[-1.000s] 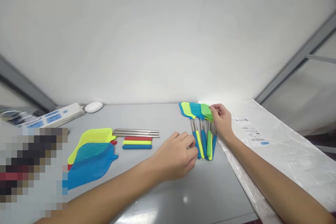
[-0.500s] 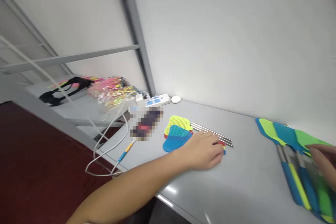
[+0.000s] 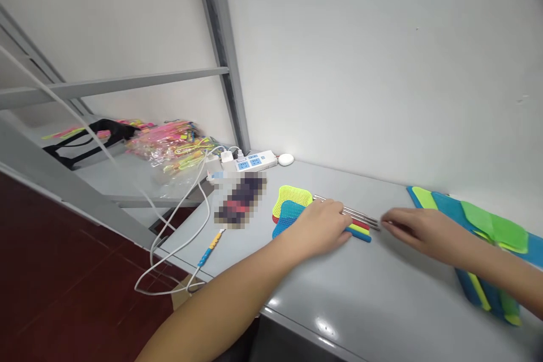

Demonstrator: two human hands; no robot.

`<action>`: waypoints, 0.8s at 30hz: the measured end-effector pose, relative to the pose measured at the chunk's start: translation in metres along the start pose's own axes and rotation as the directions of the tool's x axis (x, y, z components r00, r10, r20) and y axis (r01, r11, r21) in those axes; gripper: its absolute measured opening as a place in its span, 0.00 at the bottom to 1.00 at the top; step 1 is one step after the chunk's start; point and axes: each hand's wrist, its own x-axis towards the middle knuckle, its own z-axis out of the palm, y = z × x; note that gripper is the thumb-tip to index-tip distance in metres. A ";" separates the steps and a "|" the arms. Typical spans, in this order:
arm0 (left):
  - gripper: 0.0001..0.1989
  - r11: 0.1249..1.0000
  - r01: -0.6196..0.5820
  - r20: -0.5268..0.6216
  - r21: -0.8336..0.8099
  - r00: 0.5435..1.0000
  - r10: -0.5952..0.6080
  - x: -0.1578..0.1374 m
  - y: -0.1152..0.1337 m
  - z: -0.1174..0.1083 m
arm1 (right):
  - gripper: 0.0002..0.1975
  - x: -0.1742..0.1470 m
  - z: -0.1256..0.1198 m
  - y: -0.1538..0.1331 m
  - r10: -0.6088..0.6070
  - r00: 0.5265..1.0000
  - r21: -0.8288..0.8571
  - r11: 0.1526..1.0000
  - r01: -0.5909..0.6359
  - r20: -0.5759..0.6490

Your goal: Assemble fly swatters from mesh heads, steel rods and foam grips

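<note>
Flat fly swatters with perforated heads lie together on the grey table: a yellow head (image 3: 292,197), a blue head (image 3: 292,210), and a sliver of red beneath. Thin metal rods (image 3: 360,215) lie beside their coloured handles (image 3: 361,232). My left hand (image 3: 320,226) rests across the swatters with bent fingers on the rods; exactly what they grip is partly hidden. My right hand (image 3: 424,232) has its fingertips pinched at the rods' right ends. Under and behind my right forearm are more fly swatters (image 3: 456,212) with blue, yellow and green heads.
A power strip (image 3: 257,162) with plugs and a white oval object (image 3: 285,159) stand by the wall. A blurred-out phone-like object (image 3: 240,201) has a white cable (image 3: 169,293). On the left shelf (image 3: 139,172) are bagged colourful items (image 3: 169,144) and a black strap (image 3: 102,133).
My right hand has moved left from the swatters on the right to the ends of the metal rods. My left hand stays on the swatter group, shifted slightly. The view has turned a little.
</note>
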 end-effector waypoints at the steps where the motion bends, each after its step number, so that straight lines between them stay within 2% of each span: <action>1: 0.10 1.000 0.000 0.009 0.000 1.000 0.000 0.000 0.000 0.000 | 0.12 0.008 0.005 -0.007 -0.067 0.976 -0.024 0.997 0.073 0.206; 2: 0.10 1.000 0.000 0.017 -0.003 1.000 0.000 0.001 -0.001 0.000 | 0.13 0.016 0.010 -0.012 -0.085 0.954 -0.045 0.994 0.102 0.286; 3: 0.11 1.000 0.001 0.024 -0.010 1.000 -0.001 0.001 -0.001 -0.001 | 0.13 0.024 0.015 -0.016 -0.083 0.948 -0.064 0.992 0.107 0.308; 8: 0.07 0.999 -0.005 0.015 -0.033 1.000 0.006 0.002 -0.002 0.000 | 0.10 0.063 0.034 -0.020 -0.032 0.942 -0.001 0.999 0.034 0.334; 11: 0.07 1.000 -0.010 0.001 -0.025 1.000 0.010 0.002 -0.003 0.002 | 0.09 0.078 0.042 -0.016 -0.029 0.921 0.042 0.999 0.013 0.389; 15: 0.08 0.999 -0.006 0.025 -0.047 1.000 0.007 0.004 -0.002 0.003 | 0.10 0.087 0.047 -0.011 -0.042 0.891 0.081 0.997 0.006 0.453; 19: 0.11 0.997 -0.031 0.034 -0.075 0.999 0.034 0.004 -0.001 0.002 | 0.09 0.090 0.047 -0.008 -0.045 0.882 0.073 0.997 0.013 0.468; 24: 0.08 0.992 -0.093 0.018 -0.083 0.995 0.094 0.003 0.002 0.004 | 0.03 0.090 0.049 -0.003 -0.043 0.915 -0.014 0.999 0.053 0.400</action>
